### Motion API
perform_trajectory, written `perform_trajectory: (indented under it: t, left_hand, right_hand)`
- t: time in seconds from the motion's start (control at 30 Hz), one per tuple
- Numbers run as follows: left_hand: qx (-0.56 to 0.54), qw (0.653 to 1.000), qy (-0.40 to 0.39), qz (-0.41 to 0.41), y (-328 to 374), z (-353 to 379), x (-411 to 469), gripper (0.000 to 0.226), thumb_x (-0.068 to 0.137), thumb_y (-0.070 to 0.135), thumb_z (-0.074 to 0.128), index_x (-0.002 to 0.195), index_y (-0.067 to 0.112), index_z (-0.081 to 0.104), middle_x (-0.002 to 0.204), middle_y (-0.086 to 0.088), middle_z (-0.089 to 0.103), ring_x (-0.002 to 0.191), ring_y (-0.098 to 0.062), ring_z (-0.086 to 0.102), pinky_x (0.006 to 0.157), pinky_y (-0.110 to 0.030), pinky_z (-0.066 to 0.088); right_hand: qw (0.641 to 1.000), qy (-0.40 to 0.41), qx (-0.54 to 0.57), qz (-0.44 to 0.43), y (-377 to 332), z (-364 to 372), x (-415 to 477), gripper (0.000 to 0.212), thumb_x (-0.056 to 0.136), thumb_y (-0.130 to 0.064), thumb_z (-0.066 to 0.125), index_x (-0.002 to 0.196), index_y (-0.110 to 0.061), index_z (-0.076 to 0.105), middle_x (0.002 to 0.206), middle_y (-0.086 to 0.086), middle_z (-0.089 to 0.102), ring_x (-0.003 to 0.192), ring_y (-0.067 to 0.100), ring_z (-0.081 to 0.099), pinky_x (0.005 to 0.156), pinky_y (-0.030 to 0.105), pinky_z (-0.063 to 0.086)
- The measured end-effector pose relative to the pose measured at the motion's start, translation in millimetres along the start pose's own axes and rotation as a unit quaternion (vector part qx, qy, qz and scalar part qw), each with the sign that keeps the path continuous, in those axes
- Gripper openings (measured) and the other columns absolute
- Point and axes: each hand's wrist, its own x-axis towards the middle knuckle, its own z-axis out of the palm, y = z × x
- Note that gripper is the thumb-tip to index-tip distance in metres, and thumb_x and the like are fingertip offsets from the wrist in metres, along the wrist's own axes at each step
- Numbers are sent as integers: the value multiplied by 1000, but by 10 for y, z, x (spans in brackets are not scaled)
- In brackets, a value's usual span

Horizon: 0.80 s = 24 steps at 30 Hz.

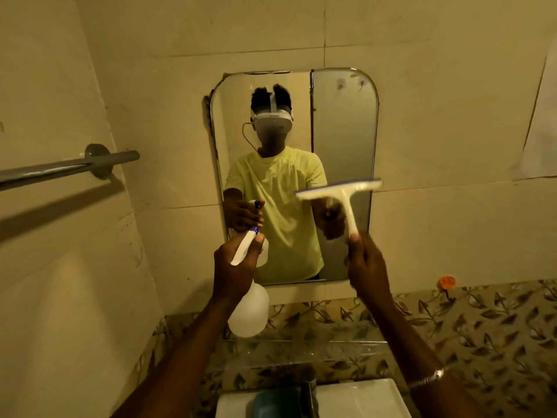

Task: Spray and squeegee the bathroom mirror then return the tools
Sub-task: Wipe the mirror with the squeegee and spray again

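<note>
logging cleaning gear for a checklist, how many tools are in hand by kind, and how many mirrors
spray bottle: 1, in left hand
squeegee: 1, in right hand
mirror: 1
total: 3

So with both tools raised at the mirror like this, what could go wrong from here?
1. The left hand grips the spray bottle high at its neck, with the body hanging; it could slip and drop toward the sink below.
2. The right hand holds the squeegee only by the handle's end, so the blade may wobble and leave streaks on the mirror.
</note>
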Motion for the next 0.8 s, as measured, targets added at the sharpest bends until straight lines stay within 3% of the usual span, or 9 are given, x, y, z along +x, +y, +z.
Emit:
perform_trajectory:
  t: [0.17,0.3,0.47,0.57,0.63,0.7,0.8]
  left_hand:
    - [-5,1000,7,-19,44,-12,-84,32,95,37,64,98,9,78,80,4,75,80,-1,71,65,-6,50]
    - [13,1000,18,-22,125,-7,-127,26,98,31,65,99,8,77,82,-2,75,77,-9,71,65,-18,56]
    - [-2,995,94,-25,335,-59,158,29,98,29,66,104,2,75,90,-11,77,83,-21,72,67,-4,52]
    - [-17,988,150,-11,561,-112,534,32,98,33,65,106,3,74,92,-11,77,81,-18,73,68,-7,55]
    - [-11,986,165,-10,719,-82,742,31,97,34,67,106,5,74,90,-9,76,80,-19,74,69,-21,61]
    - [-8,990,138,-2,858,20,837,28,95,33,70,105,7,76,83,-7,75,77,-24,74,68,-32,61]
    - [-7,998,44,44,1061,271,843,32,96,34,69,110,6,76,85,-13,77,78,-26,74,72,-36,61]
  right_hand:
    - [989,-3,6,145,874,152,-1186,58,97,-74,35,91,-23,63,65,11,58,54,15,56,49,29,46]
    - [952,-32,23,304,1263,153,-1732,45,103,-51,47,94,-13,70,61,10,62,51,22,55,47,31,44]
    - [944,-8,55,324,1245,179,-1766,37,106,-36,52,85,-10,70,59,12,59,55,30,54,56,40,45]
    - [947,-11,54,317,1198,169,-1688,37,108,-32,50,89,-8,70,67,19,62,62,35,60,64,51,55]
    - [950,-7,54,306,1171,146,-1651,38,108,-31,49,89,-6,70,65,18,61,64,36,60,70,55,58]
    - [952,3,55,302,1165,127,-1641,40,108,-33,49,87,-7,71,62,15,60,62,35,60,69,54,57]
    - [948,11,58,312,1173,116,-1653,41,107,-37,49,86,-10,72,65,16,62,65,36,62,71,52,57]
